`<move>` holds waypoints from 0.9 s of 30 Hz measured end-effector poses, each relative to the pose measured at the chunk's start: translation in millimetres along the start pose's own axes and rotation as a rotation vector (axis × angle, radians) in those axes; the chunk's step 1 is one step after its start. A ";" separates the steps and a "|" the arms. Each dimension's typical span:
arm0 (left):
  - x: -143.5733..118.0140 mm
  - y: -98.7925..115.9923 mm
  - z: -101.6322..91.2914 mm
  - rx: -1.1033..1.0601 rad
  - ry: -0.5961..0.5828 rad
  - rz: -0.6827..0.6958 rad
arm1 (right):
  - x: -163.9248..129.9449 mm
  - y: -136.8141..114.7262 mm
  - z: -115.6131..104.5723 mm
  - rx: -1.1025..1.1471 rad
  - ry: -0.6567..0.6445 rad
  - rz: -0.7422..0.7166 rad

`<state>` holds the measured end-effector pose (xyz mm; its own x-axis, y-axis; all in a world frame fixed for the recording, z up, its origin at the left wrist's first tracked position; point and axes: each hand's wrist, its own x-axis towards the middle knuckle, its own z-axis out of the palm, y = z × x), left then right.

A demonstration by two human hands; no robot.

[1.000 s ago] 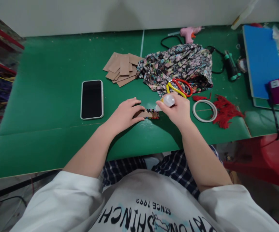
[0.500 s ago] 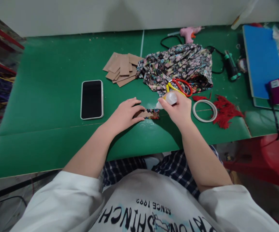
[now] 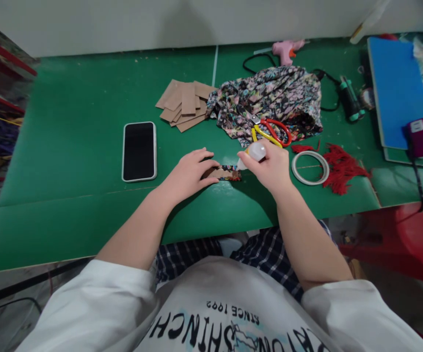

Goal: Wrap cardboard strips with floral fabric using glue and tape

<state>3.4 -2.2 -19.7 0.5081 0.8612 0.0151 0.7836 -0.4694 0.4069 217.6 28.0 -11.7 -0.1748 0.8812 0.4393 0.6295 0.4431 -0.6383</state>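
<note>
With its thumb and fingers at the two long edges, my left hand [image 3: 191,172] holds a small cardboard strip [image 3: 215,173] flat on the table. Dark floral fabric [image 3: 235,174] wraps the strip's edges and right end; my fingers hide its left end. My right hand [image 3: 274,168] is closed around a small whitish squeeze bottle [image 3: 257,151], which looks like a glue bottle. The bottle tilts down to the left, its nozzle at the strip's upper right corner. Whether the nozzle touches the fabric, I cannot tell.
Scissors [image 3: 275,131] with red and yellow handles lie on crumpled floral cloth [image 3: 270,98]. Cardboard pieces [image 3: 188,100] are piled left of it, near a phone [image 3: 139,151]. To the right are a tape roll [image 3: 295,172], red yarn [image 3: 343,168] and a blue board [image 3: 398,93]; behind, a pink glue gun [image 3: 286,50].
My right hand has shifted slightly, bringing the bottle's nozzle a little down toward the strip's right end. My left hand and the strip have stayed in place.
</note>
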 end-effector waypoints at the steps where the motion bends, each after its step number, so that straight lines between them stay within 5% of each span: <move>1: -0.1 0.0 -0.2 -0.003 -0.002 -0.003 | -0.2 -0.1 0.2 -0.006 0.000 -0.005; 12: -0.3 0.3 0.4 0.020 -0.005 0.003 | -2.0 -3.8 2.7 0.049 -0.021 0.041; 19: -1.1 -3.9 -0.6 0.032 -0.011 0.023 | 3.9 14.0 -3.1 0.345 0.079 0.189; 27: -5.7 -1.0 -7.7 -0.047 -0.065 0.030 | 13.6 32.7 -16.5 0.500 -0.094 0.221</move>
<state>-3.0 -5.1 -13.1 0.5543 0.8317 -0.0308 0.7509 -0.4838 0.4496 248.2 51.7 -16.2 -0.1608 0.9629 0.2169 0.2270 0.2499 -0.9413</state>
